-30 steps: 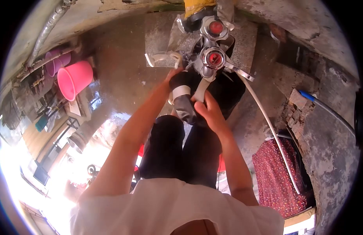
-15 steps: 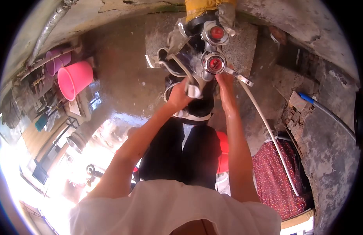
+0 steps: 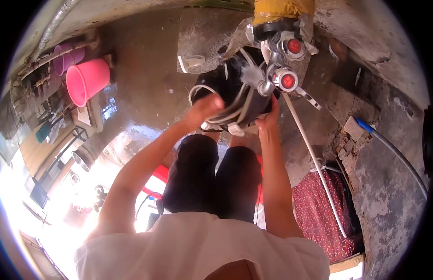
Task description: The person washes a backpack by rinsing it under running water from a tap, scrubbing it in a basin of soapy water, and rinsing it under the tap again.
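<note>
A black bag-like thing with pale straps and trim (image 3: 235,102) is held under the twin taps (image 3: 286,81), in front of my knees. Water runs from the nearer tap's spout (image 3: 263,86) onto it. At its left side, my left hand (image 3: 204,111) is closed on the edge near a pale loop, with the thumb showing and the other fingers mostly hidden. My right hand (image 3: 271,115) grips its right side, just below the nearer tap, and the fingertips are out of sight behind it. What kind of bag it is, I cannot make out.
A pink bucket (image 3: 88,81) and a purple one (image 3: 68,59) stand at the left. A thin white pipe (image 3: 314,161) slants down on the right, by a red patterned cloth (image 3: 321,210). A grey hose with a blue end (image 3: 389,144) lies along the right wall. The floor (image 3: 146,70) looks wet.
The bag-like thing has been turned and spread out under the running water. My left hand has shifted left along it, and my right hand lower. The taps now appear further right in view.
</note>
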Demonstrator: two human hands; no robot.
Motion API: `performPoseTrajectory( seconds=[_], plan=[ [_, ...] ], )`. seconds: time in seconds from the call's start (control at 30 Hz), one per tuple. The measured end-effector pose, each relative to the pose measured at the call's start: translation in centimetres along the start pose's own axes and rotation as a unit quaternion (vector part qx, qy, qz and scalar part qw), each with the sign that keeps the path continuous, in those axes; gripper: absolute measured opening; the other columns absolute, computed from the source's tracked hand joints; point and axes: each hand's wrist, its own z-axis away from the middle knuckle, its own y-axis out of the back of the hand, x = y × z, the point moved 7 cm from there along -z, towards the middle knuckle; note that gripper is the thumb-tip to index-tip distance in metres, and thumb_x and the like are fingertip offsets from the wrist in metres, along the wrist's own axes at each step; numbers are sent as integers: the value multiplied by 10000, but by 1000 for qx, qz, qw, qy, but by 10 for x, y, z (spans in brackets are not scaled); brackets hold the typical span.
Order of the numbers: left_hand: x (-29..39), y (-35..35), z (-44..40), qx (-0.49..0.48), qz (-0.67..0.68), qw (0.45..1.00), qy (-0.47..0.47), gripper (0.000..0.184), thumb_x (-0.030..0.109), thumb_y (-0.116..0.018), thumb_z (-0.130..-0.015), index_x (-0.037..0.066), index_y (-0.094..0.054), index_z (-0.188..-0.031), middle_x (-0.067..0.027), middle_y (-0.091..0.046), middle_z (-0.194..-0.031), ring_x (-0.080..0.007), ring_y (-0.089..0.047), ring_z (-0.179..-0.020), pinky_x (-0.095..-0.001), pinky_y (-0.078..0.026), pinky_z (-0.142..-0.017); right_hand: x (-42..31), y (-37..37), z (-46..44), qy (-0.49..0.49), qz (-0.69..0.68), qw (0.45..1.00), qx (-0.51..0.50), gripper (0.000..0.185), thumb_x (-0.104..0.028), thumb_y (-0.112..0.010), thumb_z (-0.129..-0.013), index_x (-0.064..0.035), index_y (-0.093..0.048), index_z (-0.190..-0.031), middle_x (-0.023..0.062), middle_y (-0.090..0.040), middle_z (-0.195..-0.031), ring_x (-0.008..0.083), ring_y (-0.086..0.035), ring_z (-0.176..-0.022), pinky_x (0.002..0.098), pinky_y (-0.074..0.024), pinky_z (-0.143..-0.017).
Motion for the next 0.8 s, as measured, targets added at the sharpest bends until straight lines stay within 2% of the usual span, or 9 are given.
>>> performPoseTrajectory(
  seconds=[0.03,0.17,0.33,0.4,0.53,0.63,0.7,0.73,0.8],
  plan=[
    [8,15,6,113,79,985,99,573,520,-587,-725,-4,-517,-947,-87,-531,-893,-164,-505,-872,-279,-392,-780,-4,-6,14,25,21,999,34,389,-334,-386,-853,-44,-512,-1080,94,-553,-1080,241,-534,-989,389,-415,-868],
    [-11,40,-21,206,-158,958,122,594,460,-646,-696,-39,-512,-988,-126,-575,-902,-157,-541,-869,-288,-410,-778,-3,3,33,16,-50,995,-80,418,-327,-429,-828,-27,-492,-1112,105,-546,-1101,258,-524,-1012,378,-403,-894],
    [25,6,-22,164,299,939,40,235,53,-540,-757,-23,-519,-978,-92,-593,-891,-142,-585,-759,-246,-475,-669,-24,11,38,30,51,998,-15,411,-289,-528,-788,-20,-500,-1098,99,-566,-1058,239,-538,-980,335,-399,-892],
    [25,-3,-12,165,300,939,9,256,103,-555,-758,-20,-529,-980,-84,-598,-890,-148,-591,-757,-261,-476,-694,-35,22,28,26,173,984,37,470,-270,-591,-768,10,-472,-1127,123,-530,-1106,241,-502,-1025,295,-362,-913],
    [40,-30,4,101,143,984,-3,315,111,-602,-743,-26,-538,-1020,-49,-583,-936,-114,-517,-868,-254,-386,-822,-68,-54,63,335,628,701,30,634,-316,-603,-767,52,-357,-1221,208,-357,-1256,297,-301,-1197,334,-266,-963],
    [44,-42,-5,69,34,996,-46,348,164,-639,-753,-16,-537,-1033,-40,-573,-971,-105,-487,-906,-257,-366,-839,-29,-69,27,166,539,824,-55,546,-282,-585,-781,21,-401,-1196,192,-399,-1226,274,-360,-1157,317,-307,-930],
    [54,-40,-8,93,34,991,-94,355,203,-625,-773,-10,-535,-1041,-40,-570,-979,-108,-488,-909,-259,-369,-836,-24,-88,16,196,378,903,-50,452,-281,-517,-822,6,-432,-1161,167,-433,-1204,268,-416,-1109,321,-326,-926],
    [39,-20,-6,177,53,983,10,392,290,-583,-805,-4,-526,-1060,-37,-569,-983,-94,-485,-906,-255,-371,-829,-24,-91,13,208,294,932,-47,411,-280,-483,-843,-2,-447,-1144,155,-451,-1194,265,-444,-1085,323,-336,-924],
    [6,33,-13,241,381,892,-27,360,334,-520,-832,27,-525,-1020,-70,-571,-1033,-149,-529,-956,-293,-399,-846,-35,-63,14,152,73,984,-52,361,-275,-406,-869,-28,-461,-1126,112,-485,-1165,250,-480,-1047,383,-364,-908]
  ],
)
